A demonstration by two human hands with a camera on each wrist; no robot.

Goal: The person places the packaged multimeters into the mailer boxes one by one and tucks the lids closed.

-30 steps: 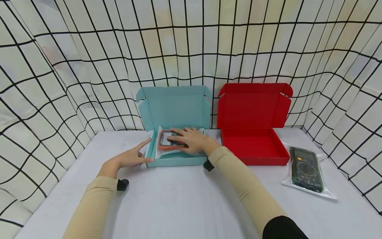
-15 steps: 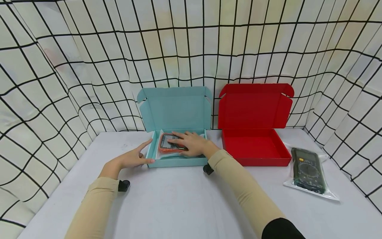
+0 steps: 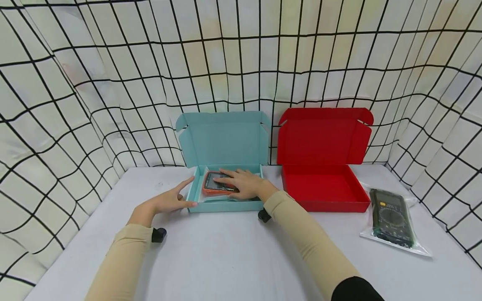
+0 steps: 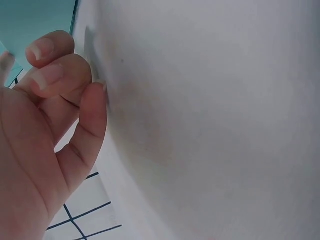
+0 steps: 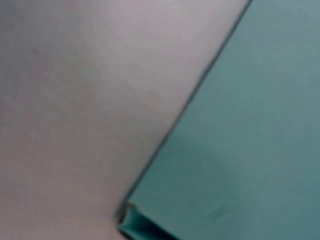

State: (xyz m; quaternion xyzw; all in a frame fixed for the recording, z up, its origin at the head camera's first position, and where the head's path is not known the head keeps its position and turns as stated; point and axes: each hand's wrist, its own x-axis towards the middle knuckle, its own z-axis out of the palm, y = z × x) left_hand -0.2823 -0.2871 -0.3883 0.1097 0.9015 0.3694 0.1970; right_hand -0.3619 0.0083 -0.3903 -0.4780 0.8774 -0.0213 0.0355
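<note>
A light blue cardboard box (image 3: 226, 206) stands with its lid raised. Inside lies an orange-cased multimeter (image 3: 215, 192) in a clear plastic bag, partly covered by my right hand (image 3: 246, 184). That hand presses on it from above with spread fingers reaching left over its dark face. My left hand (image 3: 165, 201) is at the box's left side, index finger along the side wall and thumb at the front corner. In the left wrist view its other fingers (image 4: 62, 75) are bent. The right wrist view has only the box's outer wall (image 5: 225, 150) and the white cloth, no hand.
To the right stands a red cardboard box (image 3: 325, 206), lid up and nothing inside. A dark multimeter (image 3: 391, 219) in a clear bag lies on the white-covered table (image 3: 222, 259) at the far right. White walls with black netting (image 3: 241, 58) surround the table.
The orange multimeter has settled lower and shifted slightly within the blue box under my right hand. My left hand stays at the box's corner. The whole head view has shifted slightly.
</note>
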